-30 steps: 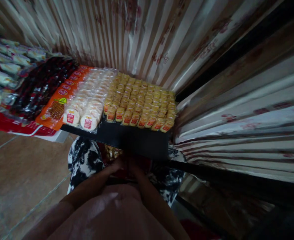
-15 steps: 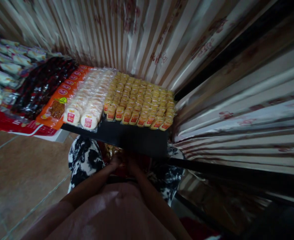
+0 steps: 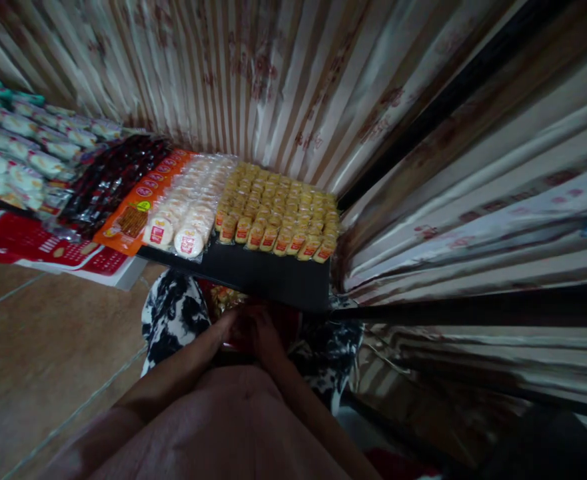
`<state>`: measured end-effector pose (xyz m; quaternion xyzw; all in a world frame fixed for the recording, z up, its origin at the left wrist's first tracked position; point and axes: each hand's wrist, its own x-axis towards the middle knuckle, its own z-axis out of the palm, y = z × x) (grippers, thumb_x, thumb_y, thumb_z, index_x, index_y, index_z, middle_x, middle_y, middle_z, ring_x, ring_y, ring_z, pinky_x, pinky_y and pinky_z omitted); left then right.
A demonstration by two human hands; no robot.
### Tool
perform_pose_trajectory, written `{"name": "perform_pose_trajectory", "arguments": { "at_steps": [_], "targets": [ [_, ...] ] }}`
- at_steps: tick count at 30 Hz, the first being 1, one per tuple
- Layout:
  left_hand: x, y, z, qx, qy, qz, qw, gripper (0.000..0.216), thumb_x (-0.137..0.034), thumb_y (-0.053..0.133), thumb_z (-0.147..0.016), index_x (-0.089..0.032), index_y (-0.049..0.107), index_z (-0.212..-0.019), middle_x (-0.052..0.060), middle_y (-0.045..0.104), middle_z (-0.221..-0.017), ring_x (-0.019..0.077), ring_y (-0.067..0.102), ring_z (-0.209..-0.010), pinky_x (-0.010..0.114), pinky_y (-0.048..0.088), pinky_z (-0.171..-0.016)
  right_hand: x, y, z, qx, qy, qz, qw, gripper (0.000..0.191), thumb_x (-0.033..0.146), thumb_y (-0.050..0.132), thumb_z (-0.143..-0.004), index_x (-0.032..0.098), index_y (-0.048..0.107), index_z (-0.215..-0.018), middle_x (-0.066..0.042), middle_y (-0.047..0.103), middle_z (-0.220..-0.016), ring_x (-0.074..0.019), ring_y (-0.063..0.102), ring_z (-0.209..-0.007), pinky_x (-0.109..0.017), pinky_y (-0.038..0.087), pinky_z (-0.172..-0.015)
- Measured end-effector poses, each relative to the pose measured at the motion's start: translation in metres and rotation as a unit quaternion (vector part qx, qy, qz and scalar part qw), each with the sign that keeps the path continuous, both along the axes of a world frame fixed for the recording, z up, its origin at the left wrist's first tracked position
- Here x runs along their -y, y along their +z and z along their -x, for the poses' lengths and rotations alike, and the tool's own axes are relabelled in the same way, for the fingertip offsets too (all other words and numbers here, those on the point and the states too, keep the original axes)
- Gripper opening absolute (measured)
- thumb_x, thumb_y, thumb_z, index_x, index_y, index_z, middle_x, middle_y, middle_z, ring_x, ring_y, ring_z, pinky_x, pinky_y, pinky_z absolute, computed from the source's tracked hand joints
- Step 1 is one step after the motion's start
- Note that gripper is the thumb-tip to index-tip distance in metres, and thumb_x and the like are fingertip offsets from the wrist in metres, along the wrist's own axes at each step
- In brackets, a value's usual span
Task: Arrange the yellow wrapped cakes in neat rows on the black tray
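Head view, dim and a bit blurred. At the far left end of the display shelf (image 3: pixel 268 283) lie green-and-white packets (image 3: pixel 18 143), then dark red packets (image 3: pixel 106 183), then a strip of orange packs (image 3: pixel 136 210), all in tidy rows running front to back. Next come round white cakes (image 3: pixel 188 217), wrapped, w/ red labels, packed right up to the shelf's front edge.

Below the front edge, approx. mid-frame, sits a red container (image 3: pixel 286 320) (bag or box, too dark to tell) w/ loose gold packets (image 3: pixel 223 300) showing at its left side. The left hand (image 3: pixel 223 330) and right hand (image 3: pixel 266 337) meet on it, close together and touching it. Whether the fingers are spread, curled or clamped on a packet, I cannot tell. Black-and-white patterned fabric (image 3: pixel 170 317) flanks both forearms.

At the shelf's right end the yellow packets (image 3: pixel 278 213) fill a dense block back to the striped curtain (image 3: pixel 273 80), but stop short of the front edge, leaving a bare black strip there.

Judging by this: four sections look full, the yellow block mostly laid, and stock remains in the container.
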<state>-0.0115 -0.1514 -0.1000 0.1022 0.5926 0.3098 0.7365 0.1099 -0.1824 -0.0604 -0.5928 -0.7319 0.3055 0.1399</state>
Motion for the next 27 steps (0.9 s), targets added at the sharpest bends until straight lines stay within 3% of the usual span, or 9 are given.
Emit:
{"name": "perform_pose_trajectory", "arguments": {
  "at_steps": [7, 10, 13, 17, 19, 23, 27],
  "targets": [
    [0.009, 0.042, 0.014, -0.061, 0.04, -0.081, 0.994, 0.02, -0.022, 0.062, -0.07, -0.016, 0.055, -0.088, -0.003, 0.058, -0.065, 0.0091, 0.056, -0.054, 0.019, 0.044, -0.052, 0.005, 0.03, -0.002, -0.044, 0.003, -0.04, 0.998, 0.039, 0.011, 0.042, -0.079, 0.017, 0.058, -0.114, -0.012, 0.055, -0.119, -0.0209, 0.053, -0.11, -0.038, 0.042, -0.097],
    [0.013, 0.061, 0.025, -0.122, 0.003, -0.148, 0.981, 0.026, -0.028, 0.064, -0.068, -0.018, 0.054, -0.09, -0.005, 0.055, -0.06, 0.0094, 0.054, -0.051, 0.019, 0.043, -0.05, 0.002, 0.044, 0.001, -0.066, 0.008, -0.055, 0.996, 0.037, 0.015, 0.039, -0.083, 0.017, 0.056, -0.116, -0.011, 0.059, -0.113, -0.0195, 0.057, -0.103, -0.036, 0.045, -0.093],
    [0.015, 0.083, 0.036, -0.212, -0.09, -0.263, 0.937, 0.027, -0.033, 0.062, -0.07, -0.018, 0.056, -0.092, -0.003, 0.058, -0.067, 0.0116, 0.056, -0.057, 0.022, 0.046, -0.054, -0.002, 0.055, 0.003, -0.065, -0.011, -0.071, 0.995, 0.035, 0.02, 0.039, -0.086, 0.015, 0.055, -0.116, -0.011, 0.06, -0.107, -0.0201, 0.058, -0.098, -0.036, 0.048, -0.087],
    [0.005, 0.116, 0.04, -0.321, -0.177, -0.409, 0.836, 0.024, -0.027, 0.057, -0.074, -0.02, 0.058, -0.097, 0.002, 0.063, -0.092, 0.0157, 0.059, -0.083, 0.027, 0.047, -0.077, -0.008, 0.068, 0.002, -0.08, -0.035, -0.11, 0.99, 0.034, 0.023, 0.04, -0.086, 0.016, 0.052, -0.118, -0.011, 0.058, -0.108, -0.0195, 0.056, -0.1, -0.035, 0.046, -0.089],
    [-0.005, 0.131, 0.035, -0.348, -0.197, -0.447, 0.8, 0.027, -0.026, 0.055, -0.076, -0.02, 0.057, -0.102, 0.004, 0.061, -0.1, 0.0169, 0.057, -0.091, 0.029, 0.045, -0.083, -0.013, 0.075, 0.0, -0.095, -0.045, -0.126, 0.986, 0.032, 0.025, 0.041, -0.087, 0.017, 0.053, -0.116, -0.011, 0.057, -0.107, -0.0189, 0.057, -0.099, -0.034, 0.046, -0.089],
    [-0.03, 0.15, 0.014, -0.367, -0.189, -0.472, 0.779, 0.038, -0.024, 0.054, -0.077, -0.018, 0.051, -0.115, 0.006, 0.06, -0.105, 0.017, 0.057, -0.093, 0.03, 0.045, -0.085, -0.027, 0.086, -0.008, -0.125, -0.098, -0.185, 0.97, 0.031, 0.028, 0.041, -0.088, 0.018, 0.054, -0.114, -0.011, 0.058, -0.108, -0.0188, 0.055, -0.102, -0.034, 0.046, -0.09],
    [-0.056, 0.161, -0.011, -0.383, -0.194, -0.5, 0.752, 0.04, -0.019, 0.054, -0.076, -0.017, 0.05, -0.115, 0.006, 0.059, -0.108, 0.0165, 0.057, -0.094, 0.029, 0.045, -0.086, -0.046, 0.092, -0.019, -0.154, -0.151, -0.23, 0.949, 0.033, 0.028, 0.039, -0.088, 0.015, 0.053, -0.114, -0.013, 0.057, -0.109, -0.0191, 0.057, -0.096, -0.036, 0.047, -0.087]
  ]
}}
